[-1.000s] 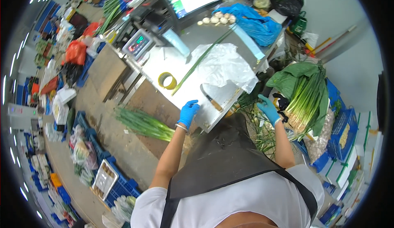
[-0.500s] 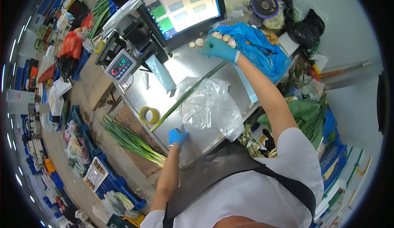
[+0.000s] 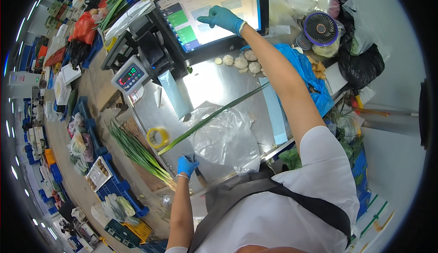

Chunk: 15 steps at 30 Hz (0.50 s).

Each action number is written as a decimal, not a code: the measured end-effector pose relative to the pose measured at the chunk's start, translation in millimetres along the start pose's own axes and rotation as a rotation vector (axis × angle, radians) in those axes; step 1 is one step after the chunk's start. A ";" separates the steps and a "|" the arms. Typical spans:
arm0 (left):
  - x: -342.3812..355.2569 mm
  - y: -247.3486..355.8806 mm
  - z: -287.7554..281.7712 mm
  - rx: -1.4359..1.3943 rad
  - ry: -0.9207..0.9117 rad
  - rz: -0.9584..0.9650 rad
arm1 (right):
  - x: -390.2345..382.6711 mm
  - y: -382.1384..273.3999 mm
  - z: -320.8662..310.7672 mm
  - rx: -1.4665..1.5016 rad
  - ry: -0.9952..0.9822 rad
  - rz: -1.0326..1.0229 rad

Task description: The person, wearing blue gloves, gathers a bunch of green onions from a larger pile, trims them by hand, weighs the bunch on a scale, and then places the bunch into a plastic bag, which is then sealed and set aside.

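My right hand [image 3: 221, 18], in a teal glove, is at the lit monitor screen [image 3: 187, 33], index finger extended and the others curled, holding nothing. My left hand [image 3: 187, 165], in a blue glove, rests with fingers apart at the counter's near left, beside a wooden-handled knife [image 3: 200, 177] whose blade it partly hides. Next to it lie a long green leaf stalk [image 3: 205, 118], a crumpled clear bag [image 3: 223, 141] and a yellow tape roll [image 3: 164, 136]. Garlic bulbs [image 3: 241, 62] sit below the monitor.
A scale [image 3: 130, 75] stands at the counter's left. A green onion bundle [image 3: 134, 150] lies beside the counter, near blue crates [image 3: 116, 189]. At the right are a blue bag [image 3: 319, 100], a small fan [image 3: 320, 28] and black bags [image 3: 362, 68].
My right hand has risen from beside the vegetables at the right, past the garlic, up to the screen. My left hand has moved down and left beside the knife. The view has shifted.
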State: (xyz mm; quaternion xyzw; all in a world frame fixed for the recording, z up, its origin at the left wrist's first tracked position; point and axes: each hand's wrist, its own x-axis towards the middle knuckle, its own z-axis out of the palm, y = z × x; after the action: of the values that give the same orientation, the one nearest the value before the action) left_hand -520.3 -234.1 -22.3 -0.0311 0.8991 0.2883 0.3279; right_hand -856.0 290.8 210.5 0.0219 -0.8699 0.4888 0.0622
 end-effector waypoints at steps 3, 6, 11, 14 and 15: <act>-5.7 1.4 0.2 0.084 0.049 0.015 | -3.8 -1.2 9.3 0.015 -0.026 0.031; -10.7 7.2 -6.2 -0.011 0.039 -0.007 | -10.4 -10.6 26.3 0.057 -0.106 0.023; -10.9 25.6 -11.2 0.045 0.018 -0.009 | 13.1 -24.1 41.3 0.114 -0.059 -0.075; -10.8 22.8 -11.1 0.050 0.028 -0.018 | 20.9 -31.0 39.1 0.047 -0.069 -0.030; -10.6 23.2 -10.8 0.034 0.027 -0.029 | 16.2 -32.2 41.6 0.056 -0.070 -0.042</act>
State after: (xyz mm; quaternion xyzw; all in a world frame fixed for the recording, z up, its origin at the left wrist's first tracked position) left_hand -523.8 -222.0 2.4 -0.0424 0.9076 0.2680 0.3204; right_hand -872.5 238.9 218.5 0.0590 -0.8569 0.5104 0.0412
